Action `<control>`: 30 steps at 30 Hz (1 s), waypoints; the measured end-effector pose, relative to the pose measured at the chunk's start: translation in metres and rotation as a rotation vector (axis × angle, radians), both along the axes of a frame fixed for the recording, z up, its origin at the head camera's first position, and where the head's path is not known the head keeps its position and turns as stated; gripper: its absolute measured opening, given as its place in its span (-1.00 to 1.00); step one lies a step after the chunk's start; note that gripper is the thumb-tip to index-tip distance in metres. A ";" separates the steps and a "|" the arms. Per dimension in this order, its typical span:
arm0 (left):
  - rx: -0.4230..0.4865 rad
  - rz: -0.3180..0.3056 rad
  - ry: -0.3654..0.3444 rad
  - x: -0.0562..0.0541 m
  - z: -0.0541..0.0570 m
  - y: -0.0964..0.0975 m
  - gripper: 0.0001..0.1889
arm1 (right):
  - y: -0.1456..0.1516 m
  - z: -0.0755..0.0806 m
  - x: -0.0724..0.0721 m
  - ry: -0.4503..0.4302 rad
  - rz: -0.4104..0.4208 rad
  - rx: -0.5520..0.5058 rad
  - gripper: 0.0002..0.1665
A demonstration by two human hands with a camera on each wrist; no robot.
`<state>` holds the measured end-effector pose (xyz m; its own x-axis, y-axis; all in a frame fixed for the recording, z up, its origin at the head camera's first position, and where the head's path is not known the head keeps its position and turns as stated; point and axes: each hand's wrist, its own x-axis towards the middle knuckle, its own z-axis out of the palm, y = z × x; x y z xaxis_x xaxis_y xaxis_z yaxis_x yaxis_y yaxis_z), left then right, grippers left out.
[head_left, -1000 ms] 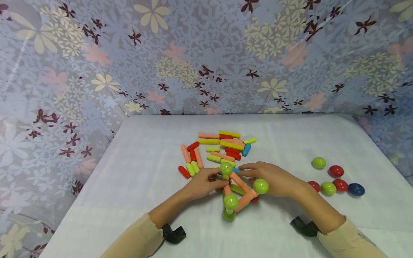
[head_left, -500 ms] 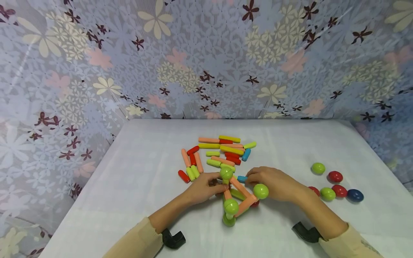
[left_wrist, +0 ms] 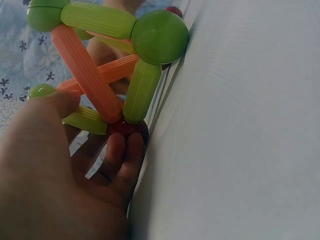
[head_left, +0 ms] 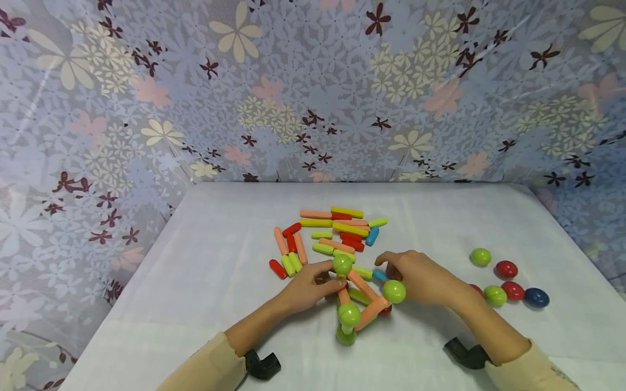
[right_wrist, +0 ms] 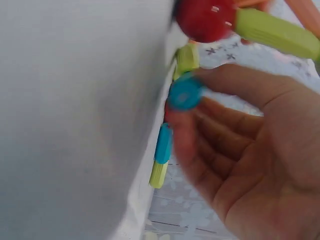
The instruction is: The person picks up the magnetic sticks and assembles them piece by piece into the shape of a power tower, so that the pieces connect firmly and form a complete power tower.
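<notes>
A frame of magnetic sticks and balls [head_left: 370, 313] stands on the white table, with green balls at its upper corners and orange and green sticks between them. My left hand [head_left: 309, 288] holds it from the left; in the left wrist view two fingertips press a dark red ball [left_wrist: 128, 131] at its base while the thumb lies by an orange stick [left_wrist: 86, 70]. Beyond the frame, my right hand [head_left: 420, 277] pinches a short blue magnetic stick [right_wrist: 185, 92] between thumb and forefinger. A green stick [head_left: 362, 272] lies end to end with the blue one.
Several loose sticks [head_left: 337, 245] in yellow, orange, red, green and blue lie behind the frame, with another group [head_left: 292, 244] to the left. Red, green and blue balls [head_left: 512, 291] sit at the right. A flowered cloth [head_left: 313, 98] hangs behind the table.
My right hand has moved right and slightly nearer, drawing the blue stick along with the green stick at its end. The left hand stays on the frame.
</notes>
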<state>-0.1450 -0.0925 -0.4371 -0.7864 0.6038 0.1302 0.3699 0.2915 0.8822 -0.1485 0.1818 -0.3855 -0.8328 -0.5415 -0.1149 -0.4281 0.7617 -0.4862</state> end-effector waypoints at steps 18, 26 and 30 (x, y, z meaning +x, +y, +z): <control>0.049 -0.035 -0.025 0.000 -0.001 0.000 -0.74 | -0.009 0.033 0.024 -0.141 -0.051 -0.489 -0.56; 0.070 -0.052 -0.029 0.000 -0.002 0.000 -0.76 | -0.017 0.026 0.026 -0.104 -0.042 -0.451 -0.62; 0.073 -0.056 -0.034 -0.001 -0.001 0.000 -0.76 | -0.019 0.026 0.027 -0.080 -0.074 -0.449 -0.65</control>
<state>-0.1456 -0.0920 -0.4384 -0.7565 0.6366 0.1497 0.3535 0.2054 0.9126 -0.1214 0.1628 -0.3596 -0.8694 -0.4914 0.0514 -0.3278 0.4957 -0.8042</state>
